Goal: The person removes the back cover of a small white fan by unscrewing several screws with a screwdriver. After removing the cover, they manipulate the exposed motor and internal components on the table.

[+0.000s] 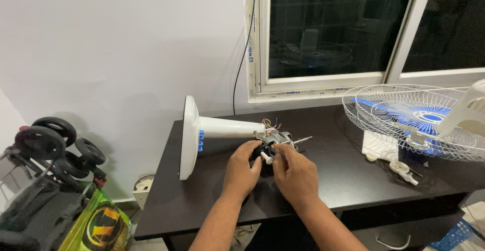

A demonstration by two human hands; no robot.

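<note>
Hands on bare metal fan motor (275,141): left hand (241,166) cupped black housing at 9 o'clock; right hand (294,172) pinched white knob (266,158). Advised steady support, straight pull.

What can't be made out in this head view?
- Fan motor: lower part hidden behind the left hand and right hand.
- Each grip: fingertips curl out of sight.
- White rear cover: cut off by the right edge.
- Small white parts on the dark table: too small to identify.

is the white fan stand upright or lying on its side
On its side: the white fan stand lies along the dark table, its round base standing on edge.
</note>
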